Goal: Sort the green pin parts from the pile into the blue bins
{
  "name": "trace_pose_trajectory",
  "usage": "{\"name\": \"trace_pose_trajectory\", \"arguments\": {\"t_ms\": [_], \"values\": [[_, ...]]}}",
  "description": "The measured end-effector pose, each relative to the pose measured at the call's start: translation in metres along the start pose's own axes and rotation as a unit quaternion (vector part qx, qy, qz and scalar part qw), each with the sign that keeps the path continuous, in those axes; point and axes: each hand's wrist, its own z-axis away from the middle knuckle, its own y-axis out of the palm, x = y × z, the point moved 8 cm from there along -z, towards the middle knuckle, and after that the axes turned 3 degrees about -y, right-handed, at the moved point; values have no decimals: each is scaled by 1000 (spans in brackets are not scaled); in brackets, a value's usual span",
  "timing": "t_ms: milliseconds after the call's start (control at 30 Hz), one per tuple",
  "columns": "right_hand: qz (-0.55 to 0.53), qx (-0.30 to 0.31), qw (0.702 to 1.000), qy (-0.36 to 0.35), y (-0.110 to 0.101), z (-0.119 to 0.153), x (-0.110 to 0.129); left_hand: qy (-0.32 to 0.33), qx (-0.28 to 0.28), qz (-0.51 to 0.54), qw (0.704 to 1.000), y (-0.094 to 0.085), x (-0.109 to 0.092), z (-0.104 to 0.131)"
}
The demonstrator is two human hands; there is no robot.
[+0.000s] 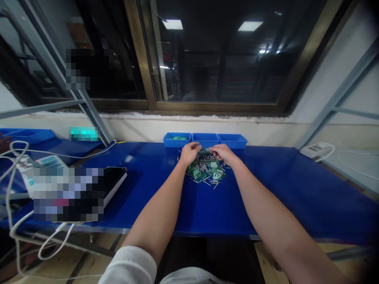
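Note:
A heap of loose metal screws or nails [203,161] and flat green pieces [216,173], like small circuit boards or packets, lies on the blue table [213,209]. At the heap's back left is my left hand [188,153], its fingers bent and slightly apart, with nothing visible in them. Across from it, over the back right of the heap, my right hand [224,153] has thumb and fingertips pinched together. Whatever is in that pinch is too small to make out. Both hands partly cover the heap.
Three joined blue bins stand against the wall; the left bin [177,140] holds green pieces. A phone or tablet-like device [114,183], partly pixelated, lies at left near white cables [13,189]. A power strip [315,150] sits at right. Grey metal posts [94,118] flank the table.

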Motion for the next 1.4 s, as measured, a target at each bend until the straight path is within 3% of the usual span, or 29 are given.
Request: {"name": "trace_pose_trajectory", "arguments": {"t_ms": [133,300,500,633,767,867,967,1067,1133,1267,1400], "values": [[-3,-42,999,19,-12,0,-5,-15,-28,-49,998,-6,4,0],[-26,-104,994,36,-29,-1,-9,-11,-8,-107,994,-3,-2,3],[-139,-223,965,-25,-55,-5,-1,-3,6,-136,991,4,-4,5],[-277,-166,945,-39,-50,-5,4,-12,5,-134,991,4,-4,6],[-306,-149,939,-47,-48,-2,6,-15,10,-154,988,4,-3,6],[-224,-183,956,-58,-49,0,4,1,23,-186,982,7,-4,6],[7,-207,975,-79,-46,0,6,35,41,-248,967,13,-8,9],[267,-158,945,-105,-27,-2,10,65,65,-318,944,20,-11,13],[367,-103,917,-112,-12,-4,9,70,83,-352,930,25,-10,16],[444,-29,886,-131,11,-3,8,72,111,-386,913,32,-9,20],[455,-14,878,-145,19,-3,9,70,118,-383,914,33,-9,21]]}}
